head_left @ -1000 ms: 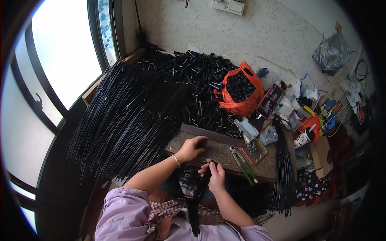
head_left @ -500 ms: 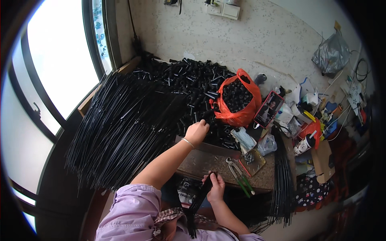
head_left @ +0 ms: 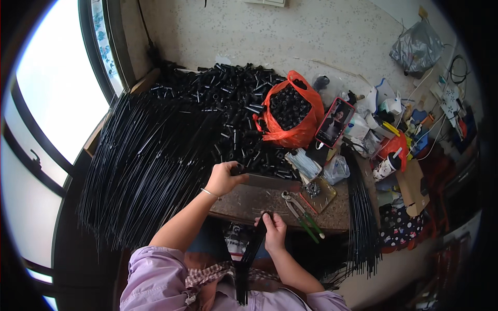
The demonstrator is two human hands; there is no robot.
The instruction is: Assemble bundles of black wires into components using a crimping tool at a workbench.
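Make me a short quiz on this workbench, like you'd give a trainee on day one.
1. Which tool lies to the right of the right hand?
A. pliers
B. hammer
C. scissors

2. True or false: the orange-red bag is empty.

3. Fill in: the left hand is beside a heap of small ____ parts.

Key:
1. A; the pliers have green handles.
2. False; it is filled with small dark pieces.
3. Black.
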